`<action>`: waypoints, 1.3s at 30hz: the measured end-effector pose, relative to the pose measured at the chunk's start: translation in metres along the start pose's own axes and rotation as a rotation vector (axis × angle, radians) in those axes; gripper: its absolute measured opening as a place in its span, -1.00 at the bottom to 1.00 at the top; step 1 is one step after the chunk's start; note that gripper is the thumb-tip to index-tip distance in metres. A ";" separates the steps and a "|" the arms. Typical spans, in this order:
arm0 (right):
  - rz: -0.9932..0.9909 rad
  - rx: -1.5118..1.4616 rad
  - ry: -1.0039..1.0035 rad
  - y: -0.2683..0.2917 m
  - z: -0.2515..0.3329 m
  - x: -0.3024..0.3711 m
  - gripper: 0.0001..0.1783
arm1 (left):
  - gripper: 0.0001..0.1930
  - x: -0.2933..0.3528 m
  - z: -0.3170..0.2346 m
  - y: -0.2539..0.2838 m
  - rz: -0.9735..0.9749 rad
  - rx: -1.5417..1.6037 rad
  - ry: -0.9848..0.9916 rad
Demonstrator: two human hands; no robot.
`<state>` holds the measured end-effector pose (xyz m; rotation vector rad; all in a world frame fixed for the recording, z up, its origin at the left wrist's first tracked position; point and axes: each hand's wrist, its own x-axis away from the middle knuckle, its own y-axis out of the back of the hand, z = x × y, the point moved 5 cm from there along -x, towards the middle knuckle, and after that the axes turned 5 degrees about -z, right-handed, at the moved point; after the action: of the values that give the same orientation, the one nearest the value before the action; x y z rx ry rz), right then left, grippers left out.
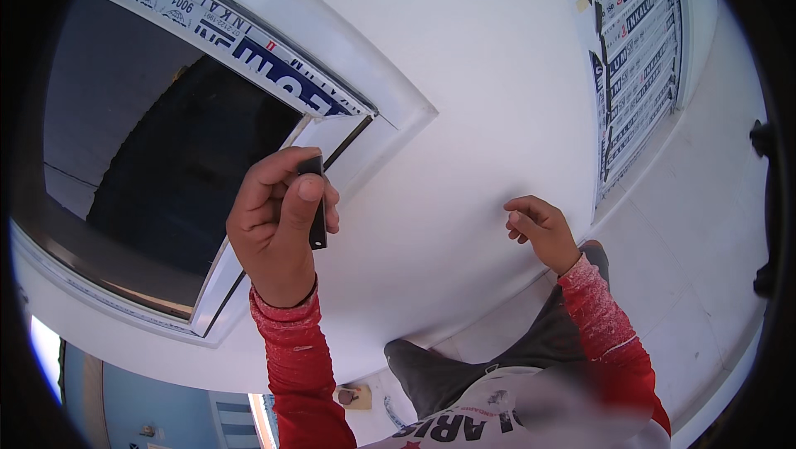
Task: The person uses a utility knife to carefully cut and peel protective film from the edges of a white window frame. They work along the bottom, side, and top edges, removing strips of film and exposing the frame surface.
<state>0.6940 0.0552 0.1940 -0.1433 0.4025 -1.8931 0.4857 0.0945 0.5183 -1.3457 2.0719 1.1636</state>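
Note:
My left hand (278,217) is raised in front of the lower right corner of a window frame (336,121). Its thumb and fingers close round a slim, flat black piece (318,229) with a small hole near its lower end. The fingers hide much of this piece, and its kind cannot be told. To the right, my right hand (537,229) hovers before the white wall (464,150). Its fingers are loosely bent, with the thumb just below the forefinger, and nothing shows in it. Both sleeves are red, with white dust on the cuffs.
Dark glass (191,167) fills the window, whose frame carries printed protective film. A film-covered slatted panel (638,59) stands at the upper right. Pale floor tiles (680,283) run along the wall's foot. A blue wall (157,399) shows at the lower left.

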 end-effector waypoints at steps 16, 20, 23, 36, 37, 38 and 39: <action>-0.363 1.189 -0.001 0.136 -0.149 0.036 -0.83 | -0.85 -0.015 0.023 -0.051 0.108 -1.057 -0.570; -0.341 1.207 -0.013 0.135 -0.147 0.033 -0.83 | -0.84 -0.018 0.024 -0.054 0.139 -1.176 -0.715; -0.334 1.212 -0.019 0.134 -0.147 0.032 -0.83 | -0.83 -0.023 0.026 -0.056 0.143 -1.237 -0.775; -0.343 1.245 -0.033 0.133 -0.146 0.033 -0.81 | -0.80 -0.024 0.035 -0.065 0.270 -1.498 -0.888; -0.343 1.244 -0.046 0.133 -0.146 0.033 -0.81 | -0.80 -0.024 0.035 -0.065 0.280 -1.509 -0.909; -0.340 1.242 -0.039 0.133 -0.146 0.033 -0.81 | -0.80 -0.024 0.035 -0.066 0.291 -1.518 -0.930; -0.341 1.245 -0.034 0.133 -0.146 0.033 -0.81 | -0.80 -0.024 0.035 -0.066 0.297 -1.519 -0.932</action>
<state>0.7583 0.0143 0.0087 0.6161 -0.8985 -2.1411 0.5512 0.1241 0.4869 -0.5113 0.4977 2.9474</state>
